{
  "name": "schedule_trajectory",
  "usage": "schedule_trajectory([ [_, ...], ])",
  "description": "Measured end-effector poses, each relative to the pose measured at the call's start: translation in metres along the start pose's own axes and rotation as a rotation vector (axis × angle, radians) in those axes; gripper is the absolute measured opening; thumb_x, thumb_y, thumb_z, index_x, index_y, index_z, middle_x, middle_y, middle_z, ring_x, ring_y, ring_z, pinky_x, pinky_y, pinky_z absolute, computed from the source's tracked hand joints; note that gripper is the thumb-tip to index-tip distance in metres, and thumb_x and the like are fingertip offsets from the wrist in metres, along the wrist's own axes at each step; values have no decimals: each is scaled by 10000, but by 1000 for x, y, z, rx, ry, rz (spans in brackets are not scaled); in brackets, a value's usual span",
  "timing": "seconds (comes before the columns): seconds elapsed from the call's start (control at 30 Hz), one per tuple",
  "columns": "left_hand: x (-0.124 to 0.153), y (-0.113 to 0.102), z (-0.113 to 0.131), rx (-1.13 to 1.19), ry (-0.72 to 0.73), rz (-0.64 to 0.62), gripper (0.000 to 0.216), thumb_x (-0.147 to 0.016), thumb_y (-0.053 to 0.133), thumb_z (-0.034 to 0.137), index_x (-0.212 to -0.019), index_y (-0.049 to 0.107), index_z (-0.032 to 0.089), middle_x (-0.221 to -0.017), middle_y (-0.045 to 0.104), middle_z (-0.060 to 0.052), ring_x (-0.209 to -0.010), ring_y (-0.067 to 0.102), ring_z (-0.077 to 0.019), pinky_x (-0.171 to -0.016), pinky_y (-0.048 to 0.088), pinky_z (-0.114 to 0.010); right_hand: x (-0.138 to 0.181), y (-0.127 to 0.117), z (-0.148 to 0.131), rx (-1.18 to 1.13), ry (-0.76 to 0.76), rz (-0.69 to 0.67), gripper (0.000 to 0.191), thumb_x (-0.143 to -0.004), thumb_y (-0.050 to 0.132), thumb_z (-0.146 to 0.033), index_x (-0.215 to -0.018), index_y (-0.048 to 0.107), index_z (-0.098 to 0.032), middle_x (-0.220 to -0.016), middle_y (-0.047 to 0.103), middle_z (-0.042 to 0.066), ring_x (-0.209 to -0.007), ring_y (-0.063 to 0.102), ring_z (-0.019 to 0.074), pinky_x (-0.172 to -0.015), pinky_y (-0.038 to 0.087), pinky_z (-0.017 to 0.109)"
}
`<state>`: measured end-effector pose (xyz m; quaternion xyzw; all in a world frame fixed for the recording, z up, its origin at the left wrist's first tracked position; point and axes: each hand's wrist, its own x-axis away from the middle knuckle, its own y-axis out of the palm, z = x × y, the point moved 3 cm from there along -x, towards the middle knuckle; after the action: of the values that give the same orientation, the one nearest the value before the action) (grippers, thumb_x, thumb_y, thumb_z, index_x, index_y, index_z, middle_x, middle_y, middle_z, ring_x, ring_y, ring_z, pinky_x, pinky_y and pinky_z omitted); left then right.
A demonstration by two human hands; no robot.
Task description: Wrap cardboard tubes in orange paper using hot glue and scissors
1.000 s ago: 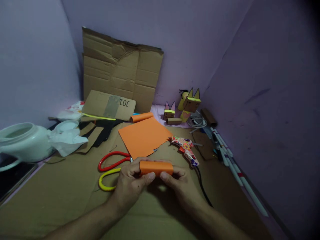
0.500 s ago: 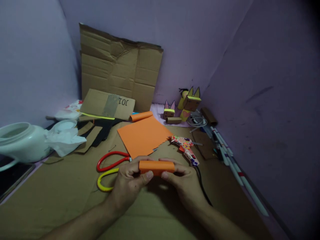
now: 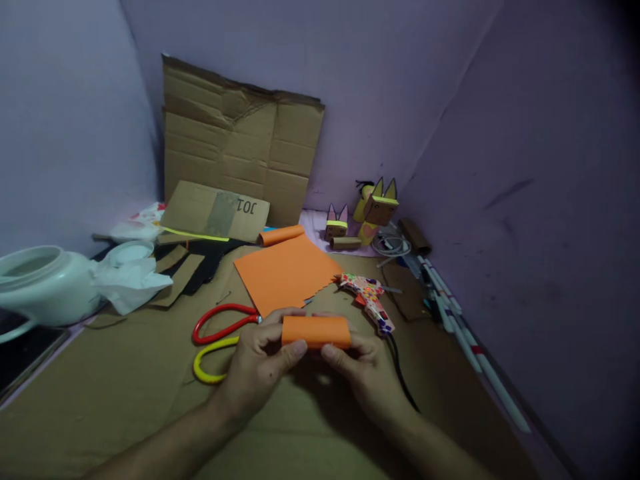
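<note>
Both hands hold a short roll of orange paper (image 3: 316,330) level, just above the cardboard floor. My left hand (image 3: 257,367) grips its left end with the thumb under the front edge. My right hand (image 3: 365,373) pinches its right end, thumb in front, fingers behind. Just behind the roll lie scissors (image 3: 220,333) with one red and one yellow handle, and a flat orange paper sheet (image 3: 287,272) with a curled far edge.
A patterned glue gun (image 3: 370,300) with a black cord lies right of the roll. Small cardboard cat figures (image 3: 380,207) stand at the back. Glue sticks (image 3: 450,313) line the right wall. A cardboard panel (image 3: 240,147) leans on the back wall. A white jug (image 3: 40,283) and tissue sit left.
The orange roll has turned slightly in my fingers and shows a wider face. The hands stay in nearly the same spot.
</note>
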<state>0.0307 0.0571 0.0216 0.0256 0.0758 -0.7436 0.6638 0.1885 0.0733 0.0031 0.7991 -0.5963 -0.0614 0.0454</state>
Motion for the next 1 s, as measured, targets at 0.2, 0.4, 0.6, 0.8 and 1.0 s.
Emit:
schedule_trajectory([
  [0.2, 1, -1, 4, -43, 58, 44, 180, -775, 622, 252, -884, 754, 195, -931, 680, -49, -897, 612, -193, -791, 467, -251, 0, 2, -1, 1, -9, -38, 304, -677, 748, -415, -883, 763, -192, -987, 713, 91, -939, 635, 270, -849, 501, 387],
  [0.4, -1, 3, -4, 117, -71, -23, 200, -732, 681, 272, -899, 755, 191, -1064, 660, -72, -1038, 572, -240, -899, 434, -296, -1, -1, 4, 1, 10, 13, 254, -746, 697, -407, -905, 752, -217, -1021, 705, 95, -1128, 560, 290, -954, 437, 423],
  [0.6, -1, 6, -26, 591, -429, -60, 254, -673, 766, 338, -859, 754, 165, -786, 715, -59, -757, 623, -179, -743, 475, -276, 0, 3, -9, 184, -173, 53, 198, -693, 739, -334, -842, 770, -207, -1044, 681, 98, -1006, 618, 262, -819, 510, 336],
  [0.8, -2, 5, -23, 683, -484, -89, 224, -690, 759, 262, -901, 750, 185, -846, 731, -62, -827, 645, -198, -751, 500, -274, 4, 1, -17, 329, -423, 127, 119, -724, 662, -119, -652, 721, -194, -988, 679, 79, -909, 644, 192, -773, 503, 284],
  [1.0, -4, 1, -20, 555, -465, -60, 231, -635, 791, 326, -826, 754, 203, -761, 731, -50, -935, 646, -281, -864, 493, -383, 4, 3, -14, 229, -312, 94, 148, -643, 761, -253, -773, 746, -184, -1110, 612, 110, -1021, 597, 235, -845, 484, 317],
])
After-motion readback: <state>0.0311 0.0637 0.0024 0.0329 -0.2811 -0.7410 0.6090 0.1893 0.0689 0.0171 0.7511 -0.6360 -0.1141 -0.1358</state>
